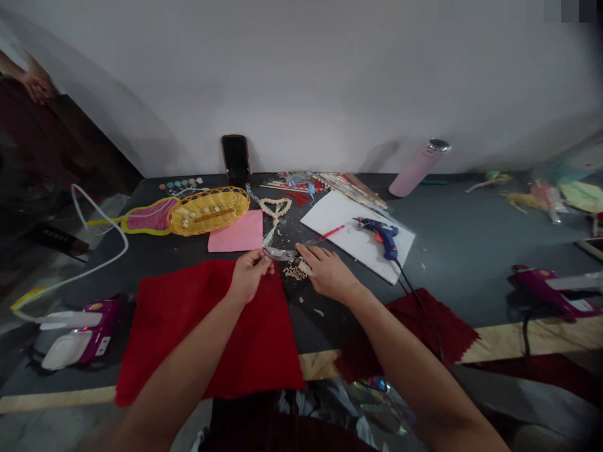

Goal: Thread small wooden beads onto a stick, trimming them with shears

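My right hand is wrapped round the handles of a pair of shears, whose curved metal jaws point left. Closed in a pinch by the jaw tips is my left hand; whatever lies between its fingers is too small to make out. Just below the shears sits a pile of small beige pieces on the dark table. Beyond the hands lies a heart-shaped string of beads with a pale green tassel. Red cloth spreads under my left hand and forearm.
A blue glue gun rests on a white board, its cord running forward. To the left are a yellow woven basket and pink paper. A phone and a pink bottle stand near the wall.
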### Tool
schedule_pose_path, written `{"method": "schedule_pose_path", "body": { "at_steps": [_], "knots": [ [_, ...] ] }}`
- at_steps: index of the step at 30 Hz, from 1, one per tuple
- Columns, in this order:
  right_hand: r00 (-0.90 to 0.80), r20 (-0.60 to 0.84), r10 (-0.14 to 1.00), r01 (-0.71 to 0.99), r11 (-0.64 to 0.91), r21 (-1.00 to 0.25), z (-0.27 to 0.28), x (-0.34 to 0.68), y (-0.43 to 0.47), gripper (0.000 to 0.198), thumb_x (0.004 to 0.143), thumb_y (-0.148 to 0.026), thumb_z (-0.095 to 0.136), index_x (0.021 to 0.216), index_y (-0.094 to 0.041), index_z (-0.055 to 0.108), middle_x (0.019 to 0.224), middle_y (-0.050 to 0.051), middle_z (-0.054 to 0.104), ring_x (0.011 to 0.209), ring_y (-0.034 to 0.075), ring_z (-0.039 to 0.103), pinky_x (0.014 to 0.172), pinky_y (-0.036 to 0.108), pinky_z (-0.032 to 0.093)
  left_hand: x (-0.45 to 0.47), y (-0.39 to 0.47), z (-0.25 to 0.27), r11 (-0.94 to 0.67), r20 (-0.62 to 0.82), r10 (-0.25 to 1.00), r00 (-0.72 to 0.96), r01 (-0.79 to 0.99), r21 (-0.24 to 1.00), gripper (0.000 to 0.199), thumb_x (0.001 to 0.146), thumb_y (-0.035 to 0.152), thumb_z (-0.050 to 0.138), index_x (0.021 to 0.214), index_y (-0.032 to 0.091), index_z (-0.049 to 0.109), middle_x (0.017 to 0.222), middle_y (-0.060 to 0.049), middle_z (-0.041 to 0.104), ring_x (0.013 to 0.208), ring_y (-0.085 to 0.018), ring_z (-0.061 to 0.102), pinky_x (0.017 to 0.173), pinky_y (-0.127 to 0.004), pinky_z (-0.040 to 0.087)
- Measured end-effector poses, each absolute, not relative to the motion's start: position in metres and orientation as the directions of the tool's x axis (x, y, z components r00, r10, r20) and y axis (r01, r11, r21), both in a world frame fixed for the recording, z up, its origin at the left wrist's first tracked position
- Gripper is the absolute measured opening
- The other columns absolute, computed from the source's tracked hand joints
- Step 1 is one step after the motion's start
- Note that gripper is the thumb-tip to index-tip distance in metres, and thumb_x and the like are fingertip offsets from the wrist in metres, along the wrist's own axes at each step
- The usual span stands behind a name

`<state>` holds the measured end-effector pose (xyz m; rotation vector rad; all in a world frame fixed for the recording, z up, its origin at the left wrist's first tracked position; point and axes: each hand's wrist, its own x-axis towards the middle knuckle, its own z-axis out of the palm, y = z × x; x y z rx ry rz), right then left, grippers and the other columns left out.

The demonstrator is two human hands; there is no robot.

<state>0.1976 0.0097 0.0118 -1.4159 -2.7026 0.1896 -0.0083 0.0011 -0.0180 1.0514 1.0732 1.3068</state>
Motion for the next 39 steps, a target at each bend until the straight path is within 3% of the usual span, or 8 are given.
{"method": "schedule_pose_path", "body": {
  "at_steps": [14,19,22,32,35,39],
  "knots": [
    [-0.471,0.063,0.88,0.872,0.476,-0.115,0.01,0.195,0.008,0.06,0.079,-0.016,0.042,0.137,-0.022,0.026,0.116,0.011,0.052,0.098,0.023,0.05,0.082,0.033,0.037,-0.006,0.003,-0.018,-0.001,-0.006,0.999,-0.033,-0.205,0.979,0.016,0.074,0.03,0.061,0.07,0.014,0.058,0.054,0.003,0.049,0.051,-0.008,0.047,0.053,-0.021,0.035],
    [-0.481,0.108,0.87,0.859,0.493,-0.141,0.011,0.195,0.009,0.042,0.08,-0.017,0.044,0.122,-0.021,0.044,0.121,0.009,0.05,0.102,0.022,0.048,0.085,0.033,0.036,-0.007,0.004,-0.017,-0.03,0.017,0.997,-0.076,-0.178,0.983,0.016,0.073,0.029,0.062,0.07,0.014,0.058,0.057,0.003,0.051,0.052,-0.007,0.046,0.053,-0.021,0.035],
    [-0.517,0.102,0.85,0.845,0.525,-0.099,0.013,0.195,0.009,0.036,0.079,-0.014,0.044,0.113,-0.023,0.05,0.126,0.007,0.046,0.102,0.022,0.047,0.084,0.035,0.036,-0.008,0.002,-0.017,-0.029,0.016,0.997,-0.079,-0.173,0.984,0.016,0.073,0.029,0.062,0.068,0.015,0.057,0.056,0.002,0.05,0.053,-0.008,0.046,0.053,-0.021,0.034],
    [-0.572,0.067,0.818,0.819,0.573,-0.005,0.019,0.198,0.006,0.045,0.072,-0.012,0.046,0.117,-0.019,0.047,0.147,0.01,0.015,0.11,0.029,0.042,0.083,0.042,0.037,-0.008,0.0,-0.013,-0.025,0.017,0.999,-0.049,-0.156,0.987,0.018,0.071,0.028,0.063,0.06,0.015,0.057,0.052,0.001,0.053,0.051,-0.009,0.046,0.052,-0.022,0.033],
    [-0.578,0.066,0.813,0.814,0.58,-0.014,0.02,0.199,0.007,0.045,0.073,-0.013,0.045,0.117,-0.019,0.047,0.146,0.01,0.019,0.111,0.028,0.041,0.085,0.042,0.035,-0.01,-0.001,-0.013,0.008,-0.009,1.0,-0.003,-0.21,0.978,0.018,0.07,0.027,0.064,0.06,0.015,0.057,0.05,0.002,0.052,0.049,-0.009,0.047,0.053,-0.023,0.036],
    [-0.599,0.05,0.799,0.797,0.601,-0.057,0.019,0.2,0.009,0.042,0.076,-0.013,0.043,0.117,-0.02,0.048,0.137,0.009,0.036,0.109,0.025,0.042,0.085,0.04,0.035,-0.011,-0.002,-0.012,0.068,-0.056,0.997,0.054,-0.283,0.957,0.015,0.07,0.027,0.065,0.062,0.015,0.058,0.049,0.002,0.051,0.047,-0.009,0.047,0.052,-0.023,0.036]
  ]
}}
